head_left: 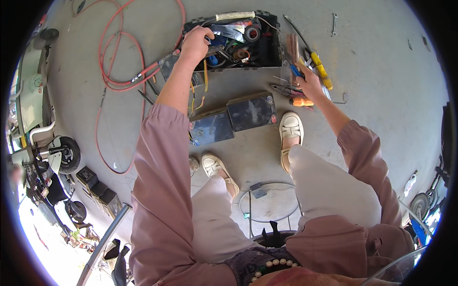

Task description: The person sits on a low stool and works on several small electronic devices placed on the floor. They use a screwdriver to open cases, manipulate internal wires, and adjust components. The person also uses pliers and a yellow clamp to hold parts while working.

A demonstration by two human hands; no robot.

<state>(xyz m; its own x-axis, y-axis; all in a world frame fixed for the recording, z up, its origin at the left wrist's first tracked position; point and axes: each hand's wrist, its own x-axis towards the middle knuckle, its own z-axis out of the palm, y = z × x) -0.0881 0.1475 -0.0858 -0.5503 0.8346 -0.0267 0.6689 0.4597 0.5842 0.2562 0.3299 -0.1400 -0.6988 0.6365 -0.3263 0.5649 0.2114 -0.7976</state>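
Left hand [196,42] in toolbox [273,50]; right hand [309,82] grips pliers [296,71].

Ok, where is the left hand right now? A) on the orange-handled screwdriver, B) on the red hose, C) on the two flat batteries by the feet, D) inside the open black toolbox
D: the left hand reaches into the open black toolbox, among the tape rolls and wires, well above the two batteries on the floor.

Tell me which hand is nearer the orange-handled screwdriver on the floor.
Right. The right hand is just above the orange-handled screwdriver; the left hand is far off, in the black toolbox.
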